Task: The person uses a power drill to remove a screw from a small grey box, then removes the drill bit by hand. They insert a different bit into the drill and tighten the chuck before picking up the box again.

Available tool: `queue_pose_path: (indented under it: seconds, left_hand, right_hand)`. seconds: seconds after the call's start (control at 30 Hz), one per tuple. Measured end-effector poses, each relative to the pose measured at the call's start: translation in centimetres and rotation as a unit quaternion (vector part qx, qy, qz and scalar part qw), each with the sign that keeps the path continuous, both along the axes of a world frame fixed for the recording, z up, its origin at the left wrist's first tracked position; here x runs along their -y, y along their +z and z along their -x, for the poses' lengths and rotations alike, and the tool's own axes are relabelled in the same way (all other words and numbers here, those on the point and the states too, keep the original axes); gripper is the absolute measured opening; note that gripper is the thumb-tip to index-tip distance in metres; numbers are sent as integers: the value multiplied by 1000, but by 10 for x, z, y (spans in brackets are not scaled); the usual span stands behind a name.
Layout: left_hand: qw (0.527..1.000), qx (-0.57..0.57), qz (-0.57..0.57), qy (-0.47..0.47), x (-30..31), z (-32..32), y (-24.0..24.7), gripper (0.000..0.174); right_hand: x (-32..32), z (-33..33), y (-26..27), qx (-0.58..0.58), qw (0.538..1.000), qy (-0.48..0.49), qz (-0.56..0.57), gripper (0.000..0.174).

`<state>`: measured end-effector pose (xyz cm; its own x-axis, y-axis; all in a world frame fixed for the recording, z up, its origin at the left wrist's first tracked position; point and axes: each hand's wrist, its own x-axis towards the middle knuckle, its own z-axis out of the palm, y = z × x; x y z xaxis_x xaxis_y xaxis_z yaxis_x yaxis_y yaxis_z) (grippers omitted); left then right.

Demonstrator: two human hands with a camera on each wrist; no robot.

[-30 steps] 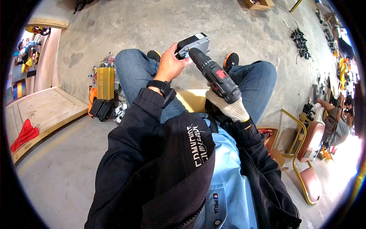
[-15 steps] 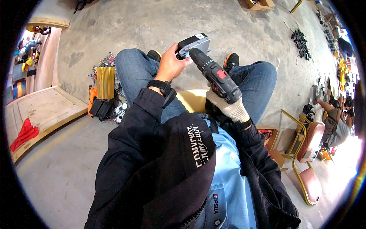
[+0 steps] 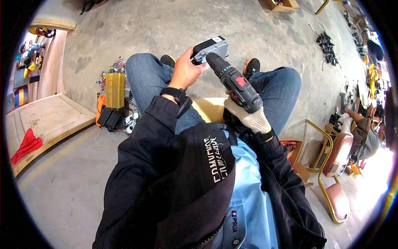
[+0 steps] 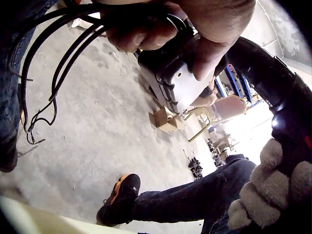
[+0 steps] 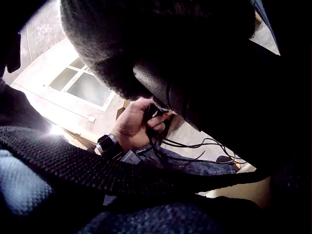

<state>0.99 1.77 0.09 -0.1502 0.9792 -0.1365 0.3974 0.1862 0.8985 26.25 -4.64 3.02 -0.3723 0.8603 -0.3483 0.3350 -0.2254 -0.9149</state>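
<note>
L hand (image 3: 185,71) grips box (image 3: 210,49), gloved R hand (image 3: 248,117) drill (image 3: 234,82)

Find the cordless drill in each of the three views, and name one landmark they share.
Head: drill upper centre, tip pointing up-left, gripped by the gloved right hand.
Left wrist: drill along the right edge, above that hand.
Right wrist: probably the dark blurred mass at upper right.
Shared landmark: the bare left hand, in all three; it grips a grey box.

Black drill (image 3: 235,86) (1 red patch), grey box (image 3: 212,46), white knit glove (image 3: 253,119), blue jeans (image 3: 143,76).
</note>
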Motion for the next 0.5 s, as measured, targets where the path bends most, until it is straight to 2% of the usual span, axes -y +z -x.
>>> queue_pose_path:
  seconds: [0.5]
  left_hand:
    - [999,23,-24,-1,-1,2,-13,45]
  right_hand:
    - [2,-1,0,4,1000,-2,0,48]
